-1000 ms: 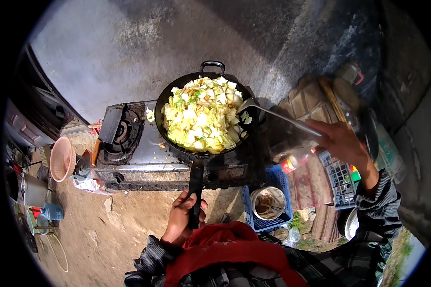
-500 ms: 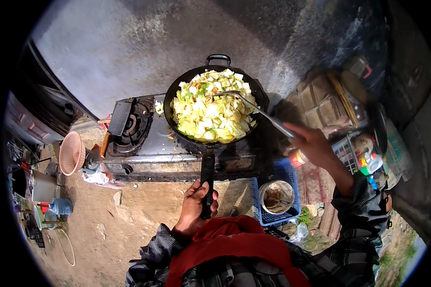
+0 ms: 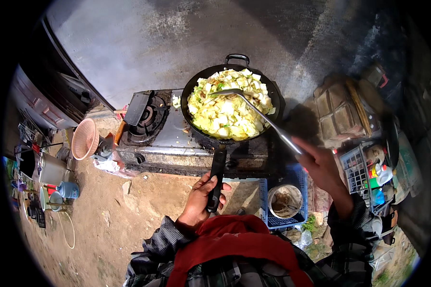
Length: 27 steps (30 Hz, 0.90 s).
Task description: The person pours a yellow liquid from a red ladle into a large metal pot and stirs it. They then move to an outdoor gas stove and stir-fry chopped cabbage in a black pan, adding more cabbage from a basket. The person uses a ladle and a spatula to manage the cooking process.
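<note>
Head view, single frame: your left hand [image 3: 200, 201] is wrapped around the long black handle [image 3: 217, 174] of the wok [image 3: 231, 103], fingers closed on its near end, thumb lying along the top. The wok sits directly ahead of that hand on the right burner of a two-burner gas stove [image 3: 177, 138], filled with chopped pale-green cabbage [image 3: 227, 112]. Your right hand [image 3: 321, 165] is closed around the end of a metal spatula [image 3: 254, 107]; its shaft runs up and to the left from that hand, and the blade rests on the cabbage near the far side of the wok. Left of the wok, the other burner [image 3: 151, 117] stands uncovered. Between your two hands, slightly below them, a blue crate [image 3: 292, 217] holds a round metal pot [image 3: 285, 201]. Far left of your left hand, a pink basket [image 3: 85, 138] sits beside the stove.
</note>
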Each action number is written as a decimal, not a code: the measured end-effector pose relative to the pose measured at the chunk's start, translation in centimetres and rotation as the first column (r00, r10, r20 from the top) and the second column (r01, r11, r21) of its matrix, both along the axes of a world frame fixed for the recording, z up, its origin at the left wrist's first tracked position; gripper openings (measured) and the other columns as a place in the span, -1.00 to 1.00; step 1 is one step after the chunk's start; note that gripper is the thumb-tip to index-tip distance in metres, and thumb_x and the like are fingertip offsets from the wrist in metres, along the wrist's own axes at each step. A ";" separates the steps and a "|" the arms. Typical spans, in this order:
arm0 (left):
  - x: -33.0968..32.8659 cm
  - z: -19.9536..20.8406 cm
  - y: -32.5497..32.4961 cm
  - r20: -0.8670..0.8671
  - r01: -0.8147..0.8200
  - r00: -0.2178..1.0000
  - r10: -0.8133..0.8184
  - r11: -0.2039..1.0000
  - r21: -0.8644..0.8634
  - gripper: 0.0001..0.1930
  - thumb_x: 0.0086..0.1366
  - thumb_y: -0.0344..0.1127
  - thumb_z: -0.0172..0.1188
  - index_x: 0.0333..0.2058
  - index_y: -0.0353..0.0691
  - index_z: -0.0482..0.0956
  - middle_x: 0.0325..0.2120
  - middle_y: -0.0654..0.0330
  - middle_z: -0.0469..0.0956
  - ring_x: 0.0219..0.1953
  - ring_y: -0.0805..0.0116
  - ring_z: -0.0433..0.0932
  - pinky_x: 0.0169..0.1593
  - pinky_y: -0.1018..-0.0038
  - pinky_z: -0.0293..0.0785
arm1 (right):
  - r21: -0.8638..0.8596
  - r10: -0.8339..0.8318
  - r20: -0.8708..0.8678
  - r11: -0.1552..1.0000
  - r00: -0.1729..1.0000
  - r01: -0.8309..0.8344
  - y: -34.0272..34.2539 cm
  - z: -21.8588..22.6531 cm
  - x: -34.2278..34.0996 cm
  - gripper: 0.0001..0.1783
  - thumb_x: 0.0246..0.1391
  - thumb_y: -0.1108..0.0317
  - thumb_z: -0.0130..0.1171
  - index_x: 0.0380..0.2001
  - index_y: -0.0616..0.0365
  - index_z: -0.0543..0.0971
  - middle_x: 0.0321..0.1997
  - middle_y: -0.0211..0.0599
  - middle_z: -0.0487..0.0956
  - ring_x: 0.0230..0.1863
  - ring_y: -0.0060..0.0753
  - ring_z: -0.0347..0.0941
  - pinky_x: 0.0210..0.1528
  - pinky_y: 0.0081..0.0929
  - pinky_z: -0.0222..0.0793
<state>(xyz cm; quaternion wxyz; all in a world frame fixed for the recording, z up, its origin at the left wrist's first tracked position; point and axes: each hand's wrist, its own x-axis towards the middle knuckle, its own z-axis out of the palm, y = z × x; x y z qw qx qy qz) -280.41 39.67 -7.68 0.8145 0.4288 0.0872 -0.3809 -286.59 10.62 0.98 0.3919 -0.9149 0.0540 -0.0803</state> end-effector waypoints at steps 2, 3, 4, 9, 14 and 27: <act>0.0 0.0 0.1 -0.001 -0.006 1.000 0.006 1.000 0.024 -0.81 0.38 -0.28 -0.22 -0.10 -0.16 0.24 -0.39 0.00 0.54 -0.64 0.28 0.51 -0.64 0.47 0.41 | 0.019 -0.025 0.114 1.000 0.993 0.023 0.6 -0.2 -0.7 -0.54 0.00 0.47 0.07 0.04 0.00 0.43 -0.34 -0.07 0.57 -0.52 -0.30 0.51 -0.43 -0.43 0.37; 0.0 -0.3 0.1 0.005 -0.012 1.000 0.011 1.000 0.024 -0.77 0.38 -0.26 -0.25 -0.05 -0.16 0.21 -0.37 -0.01 0.54 -0.62 0.26 0.52 -0.61 0.47 0.44 | -0.026 -0.044 0.109 0.999 0.993 0.047 1.4 -0.5 -0.4 -0.53 0.00 0.45 0.07 0.05 0.00 0.41 -0.33 -0.06 0.56 -0.51 -0.23 0.50 -0.42 -0.40 0.39; 0.1 -0.2 -0.2 0.016 -0.002 1.000 0.001 1.000 0.025 -0.76 0.38 -0.26 -0.25 -0.03 -0.16 0.20 -0.37 -0.02 0.54 -0.61 0.26 0.53 -0.60 0.47 0.45 | -0.149 -0.036 0.183 0.987 0.982 0.064 1.9 -1.2 0.2 -0.50 0.00 0.43 0.08 0.08 -0.01 0.38 -0.40 -0.09 0.56 -0.51 -0.16 0.49 -0.43 -0.33 0.39; 0.2 0.2 -0.5 0.040 0.027 0.999 -0.028 0.999 0.019 -0.74 0.38 -0.27 -0.23 0.00 -0.16 0.20 -0.36 -0.03 0.54 -0.58 0.25 0.55 -0.57 0.46 0.49 | -0.314 -0.140 0.084 0.936 0.987 0.160 6.2 -6.2 1.8 -0.50 -0.02 0.35 0.06 0.08 -0.01 0.37 -0.48 -0.12 0.55 -0.49 -0.06 0.48 -0.43 -0.18 0.38; 1.1 -0.3 0.3 0.049 0.075 0.996 -0.075 0.997 0.018 -0.75 0.37 -0.29 -0.19 -0.02 -0.17 0.23 -0.32 0.02 0.52 -0.48 0.26 0.56 -0.47 0.40 0.54 | -0.118 -0.260 0.208 0.950 0.943 0.288 8.6 -4.5 2.5 -0.47 -0.01 0.36 0.03 0.11 0.02 0.33 -0.47 -0.13 0.56 -0.45 -0.06 0.49 -0.36 -0.17 0.39; 4.6 -2.4 2.7 0.039 0.307 0.952 -0.305 0.947 -0.098 -0.54 0.36 -0.27 -0.22 0.21 -0.17 0.05 -0.14 0.20 0.43 -0.22 0.40 0.50 -0.19 0.43 0.48 | -0.430 -0.398 0.043 0.820 0.916 0.377 19.1 -5.4 8.5 -0.50 -0.05 0.22 0.08 0.01 0.05 0.34 -0.42 -0.14 0.54 -0.43 -0.07 0.51 -0.42 -0.21 0.41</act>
